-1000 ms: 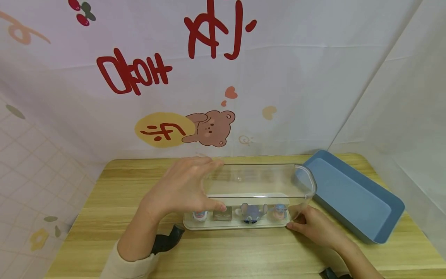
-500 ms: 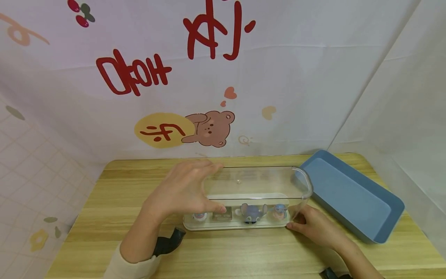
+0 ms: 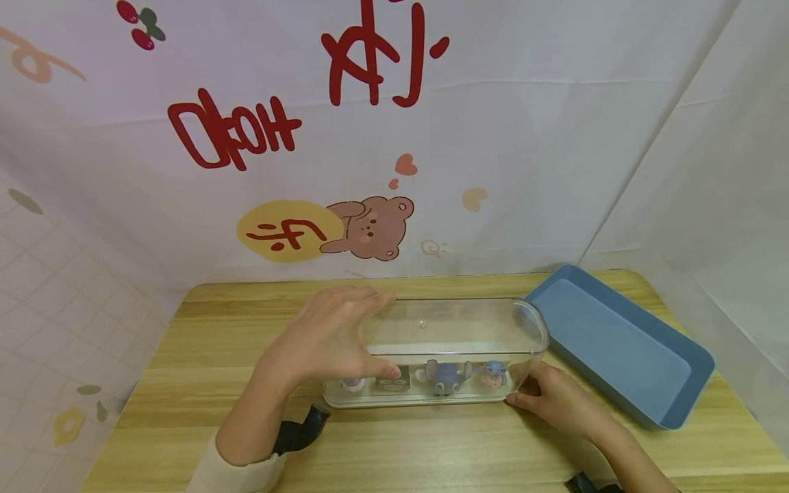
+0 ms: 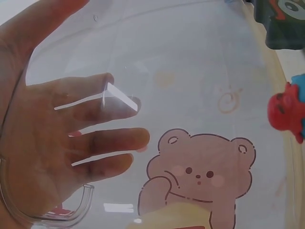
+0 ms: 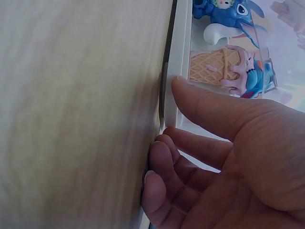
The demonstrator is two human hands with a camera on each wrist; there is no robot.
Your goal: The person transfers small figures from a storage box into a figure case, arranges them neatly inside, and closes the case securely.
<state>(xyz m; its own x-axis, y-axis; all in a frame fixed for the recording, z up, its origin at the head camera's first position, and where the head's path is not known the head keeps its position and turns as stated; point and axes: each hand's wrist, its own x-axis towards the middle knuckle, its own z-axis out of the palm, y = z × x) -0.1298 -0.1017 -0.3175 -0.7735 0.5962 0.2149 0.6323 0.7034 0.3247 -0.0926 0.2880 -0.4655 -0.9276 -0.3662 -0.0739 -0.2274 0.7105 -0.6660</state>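
My left hand [image 3: 323,335] grips the left end of a clear plastic cover [image 3: 456,325], thumb on the near side and fingers on the far side. Through the cover's wall the left hand [image 4: 71,129] shows in the left wrist view. Below it is a white base [image 3: 425,402] bearing a row of toy figures: a small white-and-red one [image 3: 353,384], a dark block-like one [image 3: 394,380], a blue big-eared one [image 3: 445,376] and an ice-cream-cone one [image 5: 217,67]. My right hand [image 3: 557,400] pinches the base's right end, thumb on its rim. Whether the cover meets the base is unclear.
A blue rectangular tray [image 3: 616,342] lies slanted at the right of the wooden table [image 3: 431,452], close to the right hand. Behind the table hangs a white printed cloth [image 3: 530,157] with a bear and red characters.
The clear cover has come down slightly towards the base, its right end shifting a little left, with my left hand on it. My right hand has stayed at the base's right end.
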